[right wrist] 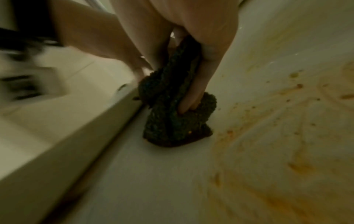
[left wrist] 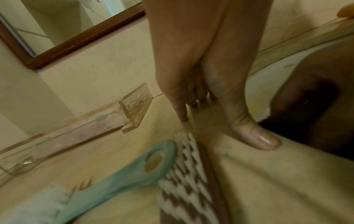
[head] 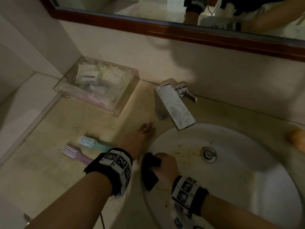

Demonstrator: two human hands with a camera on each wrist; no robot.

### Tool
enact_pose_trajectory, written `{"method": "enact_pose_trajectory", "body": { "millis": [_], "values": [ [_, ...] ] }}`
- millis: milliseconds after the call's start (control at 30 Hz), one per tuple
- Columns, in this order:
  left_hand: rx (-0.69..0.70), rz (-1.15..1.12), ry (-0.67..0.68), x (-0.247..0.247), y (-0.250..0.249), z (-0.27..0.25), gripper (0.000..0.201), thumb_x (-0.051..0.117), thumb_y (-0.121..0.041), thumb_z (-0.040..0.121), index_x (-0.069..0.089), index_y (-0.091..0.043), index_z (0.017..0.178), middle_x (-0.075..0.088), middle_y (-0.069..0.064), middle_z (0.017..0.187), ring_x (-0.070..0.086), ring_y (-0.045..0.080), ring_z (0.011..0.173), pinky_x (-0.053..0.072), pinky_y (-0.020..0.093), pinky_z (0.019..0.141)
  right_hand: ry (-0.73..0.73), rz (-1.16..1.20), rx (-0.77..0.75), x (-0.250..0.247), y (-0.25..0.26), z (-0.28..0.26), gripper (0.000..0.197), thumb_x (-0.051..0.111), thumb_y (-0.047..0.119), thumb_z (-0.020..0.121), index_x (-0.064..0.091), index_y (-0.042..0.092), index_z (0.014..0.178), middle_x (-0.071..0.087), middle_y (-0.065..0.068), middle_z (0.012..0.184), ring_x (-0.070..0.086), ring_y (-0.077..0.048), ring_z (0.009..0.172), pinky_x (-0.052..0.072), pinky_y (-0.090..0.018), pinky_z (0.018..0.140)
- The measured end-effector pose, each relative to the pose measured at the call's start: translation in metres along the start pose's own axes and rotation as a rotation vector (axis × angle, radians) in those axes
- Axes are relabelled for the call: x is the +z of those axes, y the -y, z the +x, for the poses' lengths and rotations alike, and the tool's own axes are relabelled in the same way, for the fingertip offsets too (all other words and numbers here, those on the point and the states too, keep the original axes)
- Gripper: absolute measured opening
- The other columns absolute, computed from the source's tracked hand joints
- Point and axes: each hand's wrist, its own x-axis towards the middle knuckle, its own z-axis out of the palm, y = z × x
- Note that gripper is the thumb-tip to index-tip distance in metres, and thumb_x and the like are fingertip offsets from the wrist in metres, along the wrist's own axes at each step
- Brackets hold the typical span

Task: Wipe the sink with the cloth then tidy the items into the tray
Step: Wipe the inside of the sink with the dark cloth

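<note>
My right hand (head: 165, 164) grips a bunched dark cloth (head: 149, 171) against the left inner wall of the white sink (head: 247, 179); in the right wrist view the fingers (right wrist: 193, 97) dig into the cloth (right wrist: 172, 121). Orange stains (right wrist: 277, 106) streak the basin near the drain (head: 208, 153). My left hand (head: 140, 138) rests flat on the counter beside the sink's rim, fingers straight (left wrist: 254, 136). A teal brush (head: 90, 142) and a pink brush (head: 72, 152) lie on the counter left of that hand. The clear tray (head: 125, 100) stands at the back left, holding small toiletries.
A square chrome tap (head: 173, 104) overhangs the sink's back edge. A wood-framed mirror (head: 165, 30) runs along the wall above. An orange object (head: 297, 139) lies blurred at the counter's right edge. The wall corner closes in on the left.
</note>
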Motion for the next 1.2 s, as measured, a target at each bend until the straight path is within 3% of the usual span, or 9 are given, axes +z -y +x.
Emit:
{"method": "enact_pose_trajectory", "body": {
  "millis": [100,167,267,400,567,767,967,1100,1200],
  "values": [
    [-0.007,0.004,0.004,0.0,0.0,-0.001,0.125,0.086,-0.013,0.062,0.0,-0.021,0.152,-0.014,-0.003,0.16,-0.005,0.018,0.15,0.02,0.035,0.121,-0.13,-0.006,0.152,-0.015,-0.009,0.03,0.037,0.051,0.019,0.092,0.034,0.022,0.059,0.047,0.0,0.07,0.051,-0.02,0.077,0.032,-0.017,0.052],
    [-0.01,0.019,0.006,-0.001,-0.002,-0.002,0.124,0.086,-0.012,0.063,0.0,-0.021,0.152,-0.013,-0.003,0.16,-0.004,0.017,0.15,0.022,0.036,0.121,-0.168,0.036,0.224,-0.033,-0.014,0.037,0.018,0.054,0.022,0.093,0.053,0.013,0.077,0.055,-0.006,0.081,0.055,-0.026,0.087,0.041,-0.024,0.068],
    [-0.02,0.058,-0.004,-0.001,-0.002,-0.002,0.124,0.085,-0.013,0.064,-0.002,-0.022,0.152,-0.015,-0.005,0.16,-0.002,0.016,0.15,0.025,0.034,0.12,-0.107,0.112,0.154,-0.044,-0.015,0.025,0.027,0.061,0.023,0.089,0.062,0.002,0.106,0.064,-0.012,0.101,0.06,-0.029,0.099,0.038,-0.019,0.061],
    [-0.015,0.081,-0.028,0.001,-0.002,-0.002,0.121,0.083,-0.014,0.067,-0.003,-0.022,0.152,-0.016,-0.006,0.16,-0.001,0.016,0.15,0.028,0.033,0.118,0.03,0.098,-0.044,-0.017,0.003,-0.002,0.017,0.067,0.021,0.082,0.056,0.008,0.084,0.051,-0.001,0.079,0.052,-0.021,0.08,0.034,-0.016,0.055],
    [-0.037,0.067,0.002,0.002,0.0,0.0,0.127,0.086,-0.014,0.062,-0.003,-0.023,0.151,-0.017,-0.007,0.159,-0.003,0.015,0.15,0.031,0.037,0.117,-0.1,0.053,0.065,-0.011,0.002,0.024,0.02,0.055,0.021,0.09,0.046,0.011,0.076,0.049,-0.001,0.073,0.053,-0.024,0.081,0.027,-0.013,0.048],
    [-0.048,0.066,0.016,0.0,-0.001,0.0,0.129,0.088,-0.012,0.058,0.0,-0.023,0.152,-0.015,-0.005,0.16,-0.003,0.015,0.15,0.029,0.04,0.117,-0.166,0.128,0.289,-0.044,-0.021,0.044,0.035,0.06,0.025,0.089,0.055,0.001,0.113,0.061,-0.019,0.117,0.058,-0.033,0.108,0.046,-0.033,0.085],
    [-0.047,0.027,-0.007,0.003,0.001,0.0,0.128,0.088,-0.012,0.057,0.002,-0.024,0.152,-0.012,-0.007,0.16,-0.001,0.015,0.15,0.031,0.046,0.115,0.163,0.187,-0.029,-0.028,-0.001,-0.005,0.024,0.071,0.018,0.08,0.048,0.012,0.081,0.052,-0.006,0.086,0.053,-0.02,0.083,0.04,-0.028,0.07],
    [-0.045,0.027,-0.025,0.005,0.002,0.0,0.127,0.088,-0.013,0.059,0.002,-0.025,0.152,-0.012,-0.008,0.16,-0.001,0.014,0.15,0.033,0.044,0.115,0.098,0.104,0.017,-0.008,0.006,0.001,0.035,0.064,0.013,0.083,0.035,0.02,0.063,0.045,0.0,0.07,0.052,-0.022,0.077,0.039,-0.025,0.06],
    [-0.033,0.037,-0.041,0.009,0.005,0.004,0.118,0.084,-0.016,0.067,0.002,-0.025,0.152,-0.012,-0.008,0.16,-0.001,0.015,0.15,0.035,0.04,0.114,0.024,-0.085,0.068,-0.011,-0.004,0.021,0.018,0.053,0.012,0.09,0.046,0.018,0.074,0.056,-0.009,0.091,0.059,-0.032,0.099,0.042,-0.032,0.07]
  ]
}}
